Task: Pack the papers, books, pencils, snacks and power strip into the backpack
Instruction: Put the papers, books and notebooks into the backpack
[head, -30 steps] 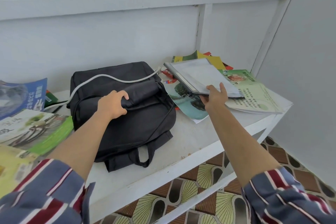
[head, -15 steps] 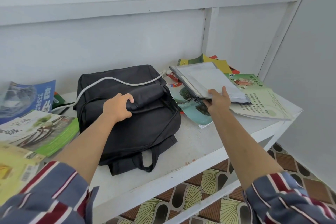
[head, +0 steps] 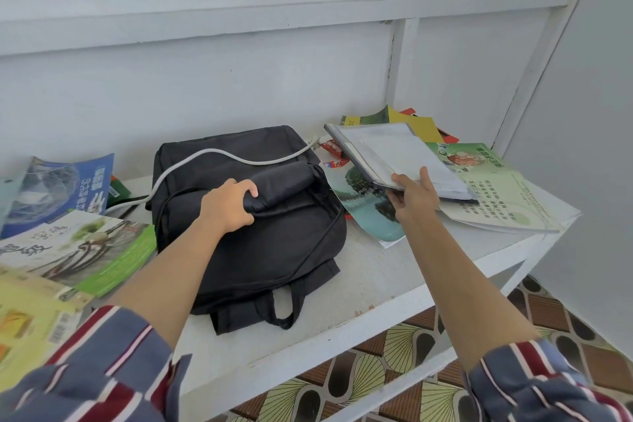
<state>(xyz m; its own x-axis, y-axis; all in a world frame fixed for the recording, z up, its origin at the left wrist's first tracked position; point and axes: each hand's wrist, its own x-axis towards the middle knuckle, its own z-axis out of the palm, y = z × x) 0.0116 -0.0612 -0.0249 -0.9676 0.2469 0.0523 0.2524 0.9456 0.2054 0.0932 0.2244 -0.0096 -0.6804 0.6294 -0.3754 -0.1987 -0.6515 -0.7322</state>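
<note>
Folder of papers held by 1 corner beside the backpack

The right grip (head: 414,195) pinches the near corner of the folder of papers (head: 394,151), which extends up and away from it over the books (head: 496,195). Held by only 1 corner, it could sag or spill loose sheets. The left grip (head: 227,205), curled round a rolled fold of the backpack (head: 260,250), sits well left of the right grip. The white cable (head: 219,156) lies across the bag just beyond it and could snag when the bag opens.
</note>
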